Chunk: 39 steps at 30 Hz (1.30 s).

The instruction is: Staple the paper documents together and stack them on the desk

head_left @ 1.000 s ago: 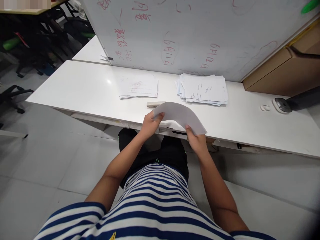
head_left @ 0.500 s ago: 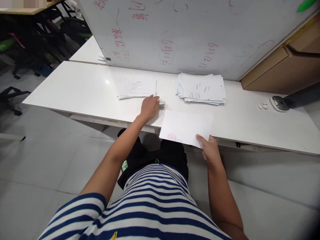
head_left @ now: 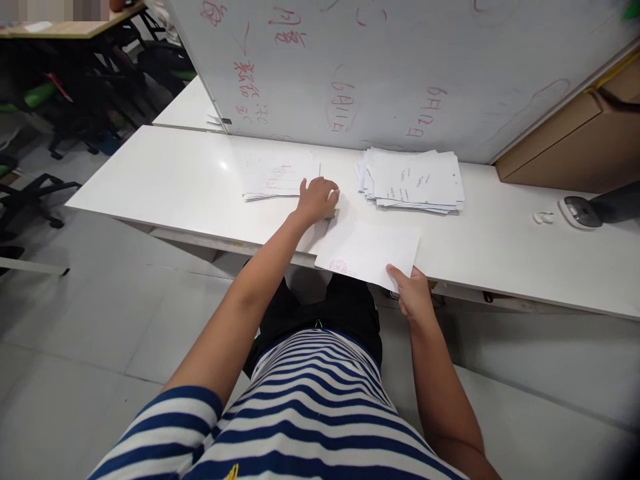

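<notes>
My right hand (head_left: pixel 413 293) pinches the near right corner of a white sheet of paper (head_left: pixel 370 250) with a red stamp, lying flat over the front edge of the white table (head_left: pixel 165 180). My left hand (head_left: pixel 317 198) is closed over a small grey stapler (head_left: pixel 331 215), most of which it hides, just left of the sheet. A thin pile of printed pages (head_left: pixel 280 177) lies behind my left hand. A thicker, uneven stack of papers (head_left: pixel 413 180) lies behind the sheet to the right.
A whiteboard (head_left: pixel 380 67) with red writing stands along the table's back edge. A cardboard box (head_left: pixel 570 140) sits at the right, with a small grey device (head_left: pixel 577 210) and a white earbud-like item (head_left: pixel 543 217) near it. Office chairs (head_left: pixel 55 107) stand at the far left.
The sheet, earlier bowed between both hands, now lies flat in my right hand alone. My left hand let go, reached forward and closed on the stapler.
</notes>
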Motion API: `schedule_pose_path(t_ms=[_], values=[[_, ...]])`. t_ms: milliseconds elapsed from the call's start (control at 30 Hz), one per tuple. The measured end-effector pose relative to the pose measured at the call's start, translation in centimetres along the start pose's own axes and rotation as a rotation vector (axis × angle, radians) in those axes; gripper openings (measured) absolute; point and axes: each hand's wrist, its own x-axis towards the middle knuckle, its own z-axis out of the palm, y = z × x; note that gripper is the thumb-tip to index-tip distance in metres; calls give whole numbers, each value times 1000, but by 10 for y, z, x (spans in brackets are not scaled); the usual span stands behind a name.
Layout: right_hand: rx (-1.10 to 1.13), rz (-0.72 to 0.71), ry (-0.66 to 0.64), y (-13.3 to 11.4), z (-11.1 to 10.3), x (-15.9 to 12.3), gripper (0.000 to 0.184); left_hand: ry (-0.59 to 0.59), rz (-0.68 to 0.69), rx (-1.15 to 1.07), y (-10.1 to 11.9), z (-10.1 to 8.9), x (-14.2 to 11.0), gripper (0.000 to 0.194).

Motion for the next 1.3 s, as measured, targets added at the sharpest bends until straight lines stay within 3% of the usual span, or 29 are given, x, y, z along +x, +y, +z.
schedule_pose_path(t_ms=[167, 367, 733, 1067, 1300], values=[[13, -8, -24, 5, 0, 2, 39, -69, -69, 86, -2, 11, 5, 33], [21, 37, 5, 3, 2, 1, 38, -142, -90, 206, 1, 7, 2, 43], [36, -5, -11, 9, 0, 4, 38, -132, -78, 247, 2, 9, 3, 45], [-36, 29, 4, -4, 1, -1, 41, -169, -19, 253, 0, 20, 9, 40], [-34, 7, -21, -1, 0, 0, 41, -196, -45, 244, -1, 15, 10, 40]])
